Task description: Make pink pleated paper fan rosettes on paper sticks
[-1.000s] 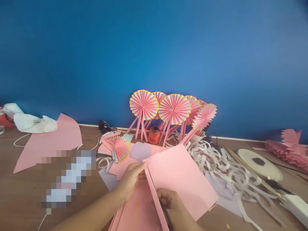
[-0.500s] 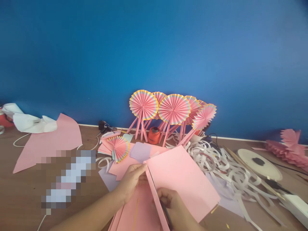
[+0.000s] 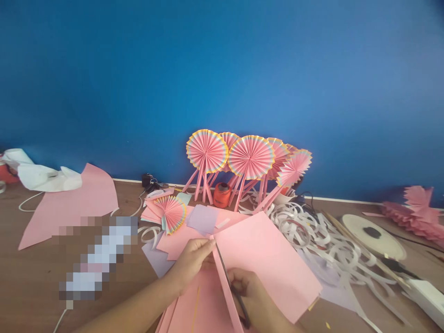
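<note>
My right hand [image 3: 248, 291] is closed around dark-handled scissors [image 3: 237, 296], whose blade lies along a cut near the left edge of a pink paper sheet [image 3: 263, 263]. A narrow strip [image 3: 224, 291] runs down the left side of that cut. Between thumb and fingers, my left hand [image 3: 194, 259] pinches the sheet's far left corner, close to the blade tip. More pink sheets [image 3: 192, 300] lie stacked underneath. Just beyond my left hand are a small pleated paper fan [image 3: 170, 214] and a lilac paper piece [image 3: 203, 218].
Pleated paper rosettes on pink legs [image 3: 251, 157] stand against the blue wall [image 3: 222, 69], near an orange roll [image 3: 222, 194]. Curled white strips [image 3: 294, 222] and a pale disc [image 3: 374, 237] lie to the right. A large pink sheet [image 3: 79, 199] and a blurred-out object [image 3: 100, 259] are at left.
The scissors show more clearly now, their blade reaching up the cut toward the far corner. The sheet's right part has shifted slightly right, away from the strip.
</note>
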Demonstrator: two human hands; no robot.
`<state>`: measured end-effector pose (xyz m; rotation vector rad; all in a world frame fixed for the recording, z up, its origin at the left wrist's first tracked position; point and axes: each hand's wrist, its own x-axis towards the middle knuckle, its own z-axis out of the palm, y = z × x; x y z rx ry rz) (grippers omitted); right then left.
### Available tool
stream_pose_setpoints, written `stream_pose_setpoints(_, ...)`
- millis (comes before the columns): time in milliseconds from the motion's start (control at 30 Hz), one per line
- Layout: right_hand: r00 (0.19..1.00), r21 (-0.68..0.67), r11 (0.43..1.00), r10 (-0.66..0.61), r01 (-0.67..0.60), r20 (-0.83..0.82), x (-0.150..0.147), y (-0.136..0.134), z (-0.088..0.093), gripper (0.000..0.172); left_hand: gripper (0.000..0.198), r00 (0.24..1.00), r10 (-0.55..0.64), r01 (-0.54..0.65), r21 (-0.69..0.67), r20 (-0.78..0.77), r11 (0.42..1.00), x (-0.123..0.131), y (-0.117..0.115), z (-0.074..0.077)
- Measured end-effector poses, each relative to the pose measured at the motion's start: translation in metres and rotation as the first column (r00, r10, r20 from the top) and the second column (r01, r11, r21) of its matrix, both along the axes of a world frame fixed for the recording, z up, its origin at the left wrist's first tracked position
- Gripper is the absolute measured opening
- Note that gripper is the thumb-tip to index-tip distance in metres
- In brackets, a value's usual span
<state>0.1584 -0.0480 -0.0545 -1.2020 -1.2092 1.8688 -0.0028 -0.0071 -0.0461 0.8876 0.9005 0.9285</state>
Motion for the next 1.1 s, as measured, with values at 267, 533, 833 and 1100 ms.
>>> stream_pose_setpoints(267, 1.0, 0.06, 0.998, 0.019, -0.02, 0.02, 0.001, 0.0, -0.003, 0.012, 0.04, 0.998, -0.055, 0.055, 0.028, -0.004, 0.998, 0.0, -0.001, 0.001)
stream_pose_setpoints(533, 0.88, 0.286, 0.958, -0.131, -0.006, 0.457, 0.012, 0.012, 0.015, 0.019, 0.045, 0.998, -0.011, 0.01, -0.016, -0.069, 1.0, 0.001, -0.001, 0.008)
stream_pose_setpoints(833, 0.156, 0.429, 0.817, -0.4, -0.386, 0.903, 0.052, 0.054, 0.011, 0.006, 0.038, 0.988, 0.125, -0.128, -0.029, -0.09, 0.991, -0.011, 0.014, 0.046)
stream_pose_setpoints(1100, 0.48, 0.231, 0.914, -0.046, -0.334, 0.876, 0.069, 0.077, 0.043, 0.033, 0.026, 0.981, 0.189, -0.181, -0.14, 0.042, 0.973, -0.046, 0.01, 0.049)
